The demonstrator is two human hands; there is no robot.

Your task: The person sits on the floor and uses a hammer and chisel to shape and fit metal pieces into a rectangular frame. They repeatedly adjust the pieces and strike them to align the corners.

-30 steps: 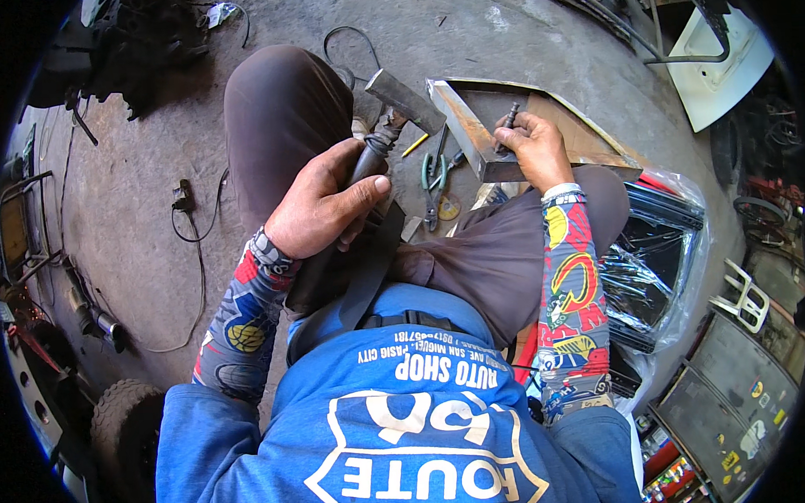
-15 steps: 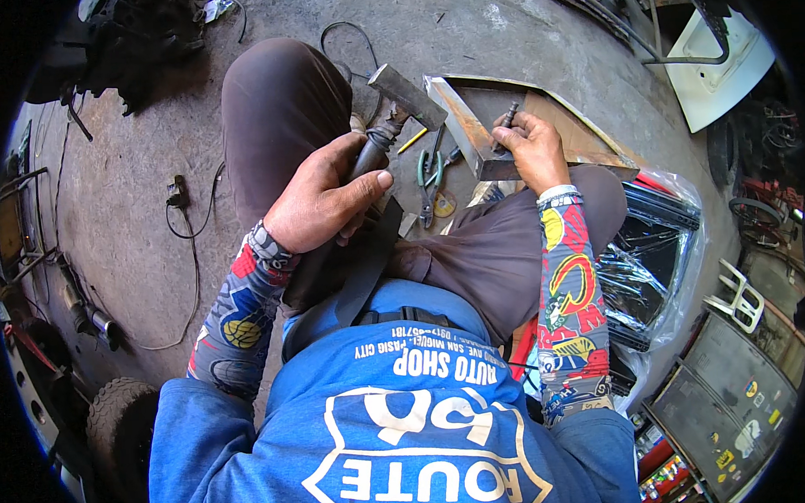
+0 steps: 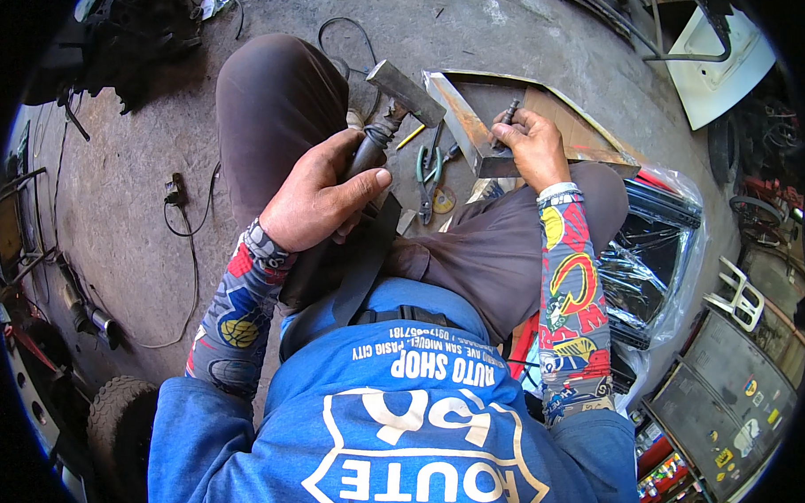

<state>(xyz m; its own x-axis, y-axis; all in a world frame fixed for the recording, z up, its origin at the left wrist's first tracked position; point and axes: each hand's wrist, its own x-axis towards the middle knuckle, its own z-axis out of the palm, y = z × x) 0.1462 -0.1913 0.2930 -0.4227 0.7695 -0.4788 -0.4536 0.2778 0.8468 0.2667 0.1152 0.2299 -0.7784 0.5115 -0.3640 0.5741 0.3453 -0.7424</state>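
Observation:
My left hand [image 3: 323, 197] is closed around the dark, wrapped handle of a hammer [image 3: 404, 93], whose metal head is raised over the floor just left of a metal frame. In my right hand [image 3: 537, 149], a short dark metal punch or chisel [image 3: 509, 112] is pinched between thumb and fingers, its upper end sticking out. The hand rests at the near side of the rusty, box-edged metal frame [image 3: 458, 110], which lies by my right knee. The punch's lower end is hidden by my fingers and the frame's edge. Hammer and punch are apart.
Green-handled pliers [image 3: 428, 187], a yellow pencil [image 3: 410, 137] and a thin dark-handled tool [image 3: 450, 152] lie between my legs. A plastic-wrapped black panel [image 3: 647, 261] is beside my right knee. A cable with a plug [image 3: 177, 190] crosses the floor on the left.
The view has shifted very slightly. Both hands keep their holds, and the hammer and punch stay almost in the same places.

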